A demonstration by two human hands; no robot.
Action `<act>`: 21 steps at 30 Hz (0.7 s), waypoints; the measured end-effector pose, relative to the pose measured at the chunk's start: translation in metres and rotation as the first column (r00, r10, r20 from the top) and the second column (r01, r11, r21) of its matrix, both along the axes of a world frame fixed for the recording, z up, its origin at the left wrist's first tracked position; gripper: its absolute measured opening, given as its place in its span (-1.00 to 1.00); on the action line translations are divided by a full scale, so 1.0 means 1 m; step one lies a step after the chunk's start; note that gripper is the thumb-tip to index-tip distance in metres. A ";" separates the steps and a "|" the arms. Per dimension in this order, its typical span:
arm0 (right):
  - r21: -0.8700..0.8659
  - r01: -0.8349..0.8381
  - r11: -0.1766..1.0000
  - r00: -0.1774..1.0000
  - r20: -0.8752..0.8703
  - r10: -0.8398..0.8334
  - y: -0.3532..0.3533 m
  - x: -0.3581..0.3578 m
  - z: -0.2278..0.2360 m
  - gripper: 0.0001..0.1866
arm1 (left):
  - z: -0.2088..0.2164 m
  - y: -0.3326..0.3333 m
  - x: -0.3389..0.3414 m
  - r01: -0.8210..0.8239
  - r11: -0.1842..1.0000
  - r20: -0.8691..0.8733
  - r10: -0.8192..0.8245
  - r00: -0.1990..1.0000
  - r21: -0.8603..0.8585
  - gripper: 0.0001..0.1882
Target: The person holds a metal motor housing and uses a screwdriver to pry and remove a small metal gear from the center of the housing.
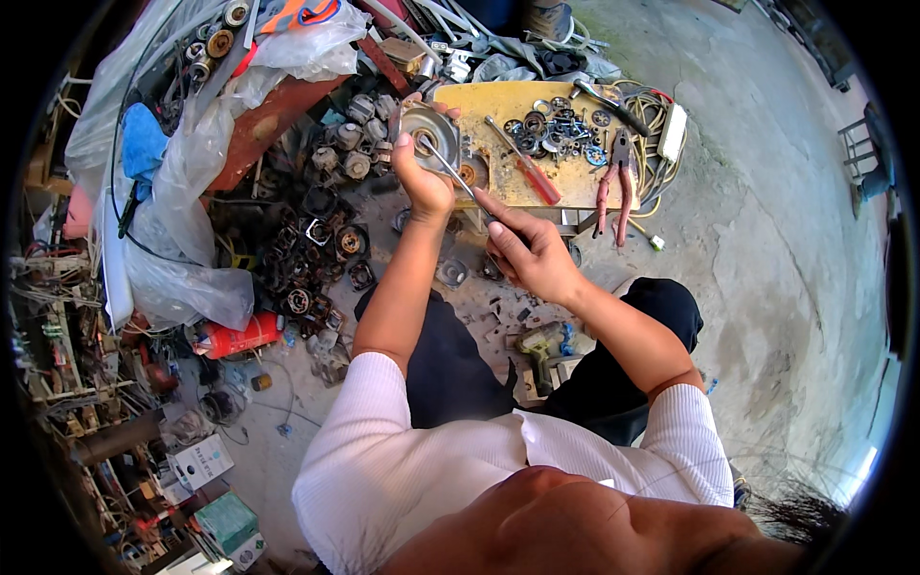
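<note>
Clamping metal cup (444,134) in left hand (425,182), with thumb at left rim and fingers curled round far side. Held at left end of tabletop (470,94), hollow side up; cannot tell if resting there or lifted just above. Clamping slim rod (448,165) in right hand (537,254), with index finger laid along shaft and tip at or just over cup's centre ring. Probably a screwdriver; cannot confirm, with handle mostly hidden in palm.

Could skid off centre ring if pushed hard at this slant, then jab left thumb, close to tip. Could also twist or tip cup under load, given only a one-handed grip. Could scatter small parts (575,134) with a sudden jerk, lying loose right of cup. Could knock pliers (618,182) to floor (767,287), given handles overhanging near edge. Same for red screwdriver (542,182), with handle end close to that edge. Could lose any dropped piece among motor parts (356,165), heaped left of tabletop, crowded and similar in colour.
</note>
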State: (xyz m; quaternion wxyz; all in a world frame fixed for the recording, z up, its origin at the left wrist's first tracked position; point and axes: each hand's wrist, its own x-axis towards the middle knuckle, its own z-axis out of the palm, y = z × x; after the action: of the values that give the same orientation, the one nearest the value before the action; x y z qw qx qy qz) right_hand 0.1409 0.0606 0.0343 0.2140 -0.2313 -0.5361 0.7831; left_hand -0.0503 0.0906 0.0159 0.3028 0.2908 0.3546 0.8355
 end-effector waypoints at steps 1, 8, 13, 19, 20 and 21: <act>0.106 0.016 0.994 0.999 0.029 -0.019 0.000 -0.002 -0.006 -0.51 | -0.003 0.000 -0.001 -0.004 1.000 -0.018 0.004 1.000 -0.014 -0.37; 0.790 0.084 0.607 0.958 0.103 -0.267 0.000 -0.008 -0.028 -0.41 | -0.013 -0.001 -0.006 -0.068 0.993 -0.144 0.055 0.988 -0.092 -0.47; 0.941 -0.109 0.321 0.883 0.240 -0.403 0.011 -0.009 -0.040 -0.37 | -0.019 -0.004 -0.012 -0.114 0.952 -0.126 0.081 0.989 -0.283 -0.47; 0.947 -0.093 0.307 0.914 0.204 -0.350 0.017 -0.008 -0.003 -0.42 | 0.007 -0.011 -0.022 0.019 0.978 0.166 0.017 0.986 -0.210 -0.44; 0.935 -0.005 0.355 0.937 0.128 -0.324 0.020 -0.007 -0.005 -0.50 | 0.013 -0.013 -0.022 0.024 0.973 0.167 0.015 0.986 -0.231 -0.45; 0.939 -0.019 0.344 0.930 0.143 -0.338 0.019 -0.007 -0.004 -0.52 | 0.015 -0.015 -0.022 0.032 0.966 0.172 0.013 0.985 -0.255 -0.45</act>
State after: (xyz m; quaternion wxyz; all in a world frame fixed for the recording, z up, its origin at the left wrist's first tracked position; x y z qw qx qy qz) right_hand 0.1342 0.0797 0.0303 0.2954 -0.2423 -0.8840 0.2695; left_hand -0.0726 0.0753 0.0307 0.3717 0.1774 0.4309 0.8029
